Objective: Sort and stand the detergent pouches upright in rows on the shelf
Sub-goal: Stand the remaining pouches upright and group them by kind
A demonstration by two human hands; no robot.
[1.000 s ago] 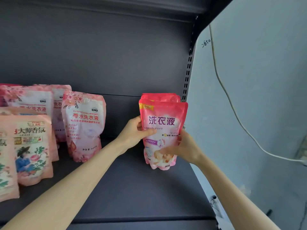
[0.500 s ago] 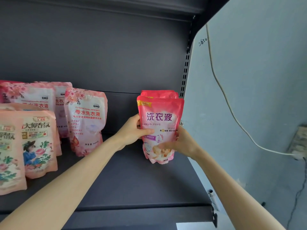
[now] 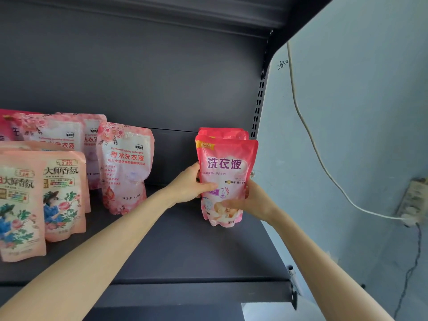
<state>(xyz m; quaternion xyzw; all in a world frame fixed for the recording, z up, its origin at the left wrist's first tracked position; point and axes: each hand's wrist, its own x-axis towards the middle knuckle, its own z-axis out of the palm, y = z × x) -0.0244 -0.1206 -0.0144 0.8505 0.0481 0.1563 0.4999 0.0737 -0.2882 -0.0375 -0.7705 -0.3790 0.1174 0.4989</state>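
We hold the front red pouch (image 3: 225, 165) with both hands. Our left hand (image 3: 188, 184) grips its left edge. Our right hand (image 3: 251, 200) grips its right edge, lower down. On each hand the thumb lies on the front and the fingers curl round behind.

The pouch is at the right end of the shelf (image 3: 185, 249). It is just in front of a second red pouch (image 3: 223, 133) of the same kind and close to the side post (image 3: 257, 117). It is almost straight up. We cannot tell if its bottom sits flat on the shelf.

To do this step well, we think we should press the bottom down flat first, so the pouch has a wide foot to stand on. It looks soft and squishy, so it may sag or tip forward. We should line it up with the red one behind, front facing us. Then we let go slowly, one hand at a time, and watch for a wobble. If it leans, we nudge it back.

The pale pink pouches (image 3: 126, 167) and the peach pouches (image 3: 63, 193) stand well apart on the left.
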